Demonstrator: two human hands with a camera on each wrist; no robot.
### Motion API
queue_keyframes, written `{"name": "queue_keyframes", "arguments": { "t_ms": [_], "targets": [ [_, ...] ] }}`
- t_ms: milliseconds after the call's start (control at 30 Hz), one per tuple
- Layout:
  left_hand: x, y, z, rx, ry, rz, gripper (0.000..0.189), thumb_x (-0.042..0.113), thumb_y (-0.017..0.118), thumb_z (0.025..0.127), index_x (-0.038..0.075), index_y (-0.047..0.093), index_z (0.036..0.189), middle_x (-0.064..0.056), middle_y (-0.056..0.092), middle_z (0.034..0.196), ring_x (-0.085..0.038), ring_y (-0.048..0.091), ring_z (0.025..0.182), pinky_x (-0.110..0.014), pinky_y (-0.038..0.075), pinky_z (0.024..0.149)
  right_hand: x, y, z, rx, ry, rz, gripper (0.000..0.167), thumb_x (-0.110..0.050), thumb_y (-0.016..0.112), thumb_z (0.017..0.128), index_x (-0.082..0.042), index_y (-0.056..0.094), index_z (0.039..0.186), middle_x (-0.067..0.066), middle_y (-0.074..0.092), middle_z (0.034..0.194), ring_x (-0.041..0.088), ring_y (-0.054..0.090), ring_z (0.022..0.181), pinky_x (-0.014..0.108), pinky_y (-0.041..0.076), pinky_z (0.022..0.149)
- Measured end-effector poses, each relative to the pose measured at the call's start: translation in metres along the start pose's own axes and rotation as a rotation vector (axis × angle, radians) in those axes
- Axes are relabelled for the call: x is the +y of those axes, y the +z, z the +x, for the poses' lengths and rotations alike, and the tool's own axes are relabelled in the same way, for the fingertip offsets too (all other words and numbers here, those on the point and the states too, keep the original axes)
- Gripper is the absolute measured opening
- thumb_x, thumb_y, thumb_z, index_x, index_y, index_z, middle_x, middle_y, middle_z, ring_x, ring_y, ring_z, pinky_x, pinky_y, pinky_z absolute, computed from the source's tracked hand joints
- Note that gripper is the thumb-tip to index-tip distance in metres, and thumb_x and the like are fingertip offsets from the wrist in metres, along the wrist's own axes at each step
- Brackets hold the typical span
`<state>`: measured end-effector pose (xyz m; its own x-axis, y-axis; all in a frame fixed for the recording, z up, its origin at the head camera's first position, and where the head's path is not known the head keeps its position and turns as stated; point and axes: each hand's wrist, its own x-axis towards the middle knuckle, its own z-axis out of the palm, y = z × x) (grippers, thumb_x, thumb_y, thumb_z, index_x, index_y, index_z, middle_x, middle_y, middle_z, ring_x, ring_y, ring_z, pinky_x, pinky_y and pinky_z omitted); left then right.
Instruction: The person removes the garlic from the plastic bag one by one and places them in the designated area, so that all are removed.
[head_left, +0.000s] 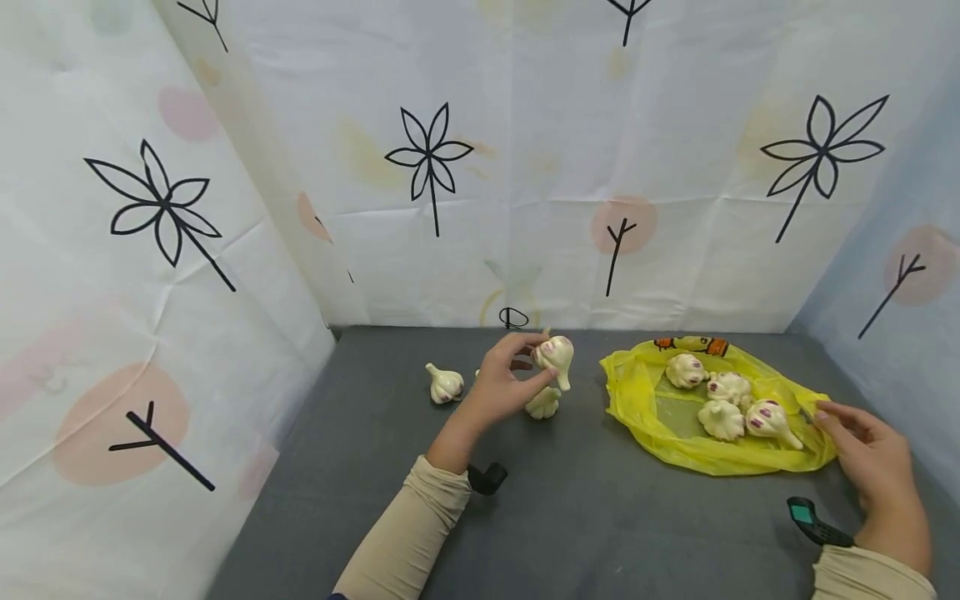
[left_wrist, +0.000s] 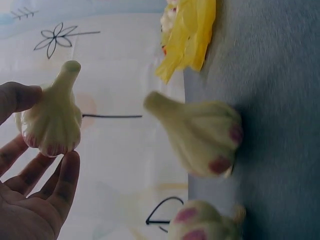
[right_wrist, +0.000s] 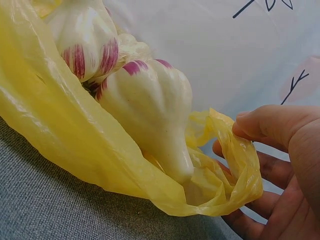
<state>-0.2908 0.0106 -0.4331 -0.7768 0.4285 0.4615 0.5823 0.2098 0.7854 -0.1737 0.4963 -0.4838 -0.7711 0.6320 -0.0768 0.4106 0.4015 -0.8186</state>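
My left hand (head_left: 504,385) holds a garlic bulb (head_left: 555,357) above the table, pinched between thumb and fingertips; in the left wrist view its stem points up. Below it another garlic bulb (head_left: 543,403) lies on the table, partly behind the held one in the head view. A further garlic bulb (head_left: 446,386) lies to the left. At the right, my right hand (head_left: 873,454) pinches the right rim of a yellow plastic bag (head_left: 678,454) between thumb and fingers. Several garlic bulbs lie inside the spread bag, one garlic bulb (right_wrist: 150,110) with its stem toward that hand.
The dark grey table (head_left: 600,533) runs back to a white patterned cloth (head_left: 525,250). Patterned cloth also stands along the left and right sides. Black wrist devices show at the left wrist (head_left: 487,479) and right wrist (head_left: 817,522).
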Motion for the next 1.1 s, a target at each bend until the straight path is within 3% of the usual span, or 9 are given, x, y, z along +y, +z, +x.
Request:
{"name": "queue_keyframes", "arguments": {
  "t_ms": [100,300,533,667,767,867,1100],
  "targets": [
    [-0.005,-0.013,-0.003,0.029,-0.01,0.002,0.049,0.017,0.08,0.097,0.015,0.064,0.143,-0.008,0.063,0.136,-0.026,0.066,0.122,-0.046,0.061,0.1,0.001,-0.001,0.0,0.002,-0.004,0.003,0.052,-0.053,0.053,0.107,-0.027,0.059,0.152,-0.033,0.047,0.12,-0.005,0.045,0.115,0.042,0.041,0.122],
    [-0.017,-0.037,-0.014,0.095,-0.026,0.017,0.051,0.017,0.08,0.097,0.012,0.064,0.145,-0.008,0.064,0.137,-0.029,0.065,0.123,-0.055,0.059,0.101,0.001,0.0,0.001,-0.003,-0.007,-0.006,0.053,-0.053,0.053,0.108,-0.025,0.06,0.152,-0.028,0.05,0.13,-0.008,0.043,0.114,0.04,0.041,0.122],
    [-0.029,-0.062,-0.023,0.166,-0.06,0.053,0.047,0.017,0.08,0.097,0.016,0.066,0.142,-0.007,0.064,0.136,-0.029,0.065,0.123,-0.056,0.058,0.101,0.0,0.003,0.001,-0.003,0.002,-0.018,0.059,-0.053,0.05,0.108,-0.022,0.053,0.158,-0.013,0.046,0.156,0.016,0.046,0.14,0.051,0.035,0.128],
    [-0.033,-0.075,-0.029,0.191,-0.104,0.057,0.047,0.018,0.079,0.098,0.017,0.065,0.143,-0.008,0.063,0.137,-0.03,0.064,0.125,-0.055,0.057,0.103,0.0,0.003,0.001,-0.001,0.005,-0.016,0.059,-0.052,0.051,0.109,-0.02,0.053,0.158,-0.018,0.049,0.148,0.004,0.05,0.126,0.051,0.036,0.127],
    [-0.037,-0.085,-0.035,0.211,-0.141,0.06,0.048,0.018,0.079,0.098,0.017,0.065,0.144,-0.009,0.062,0.137,-0.03,0.064,0.126,-0.057,0.056,0.105,-0.002,0.003,0.001,-0.01,0.019,-0.023,0.061,-0.052,0.05,0.109,-0.018,0.051,0.159,-0.013,0.051,0.151,0.014,0.051,0.133,0.053,0.036,0.126],
    [-0.04,-0.095,-0.039,0.237,-0.169,0.059,0.048,0.019,0.08,0.098,0.017,0.065,0.144,-0.011,0.062,0.136,-0.032,0.064,0.126,-0.06,0.054,0.106,-0.004,0.003,0.001,-0.014,0.037,-0.029,0.062,-0.053,0.049,0.109,-0.017,0.049,0.16,-0.006,0.048,0.157,0.03,0.041,0.147,0.056,0.035,0.127],
    [-0.045,-0.118,-0.045,0.279,-0.218,0.049,0.05,0.019,0.081,0.097,0.013,0.064,0.145,-0.016,0.061,0.139,-0.038,0.063,0.128,-0.059,0.054,0.107,-0.006,0.002,0.001,-0.012,0.041,-0.027,0.06,-0.051,0.05,0.109,-0.017,0.052,0.158,-0.007,0.053,0.145,0.03,0.043,0.143,0.056,0.036,0.126]
  ]
}}
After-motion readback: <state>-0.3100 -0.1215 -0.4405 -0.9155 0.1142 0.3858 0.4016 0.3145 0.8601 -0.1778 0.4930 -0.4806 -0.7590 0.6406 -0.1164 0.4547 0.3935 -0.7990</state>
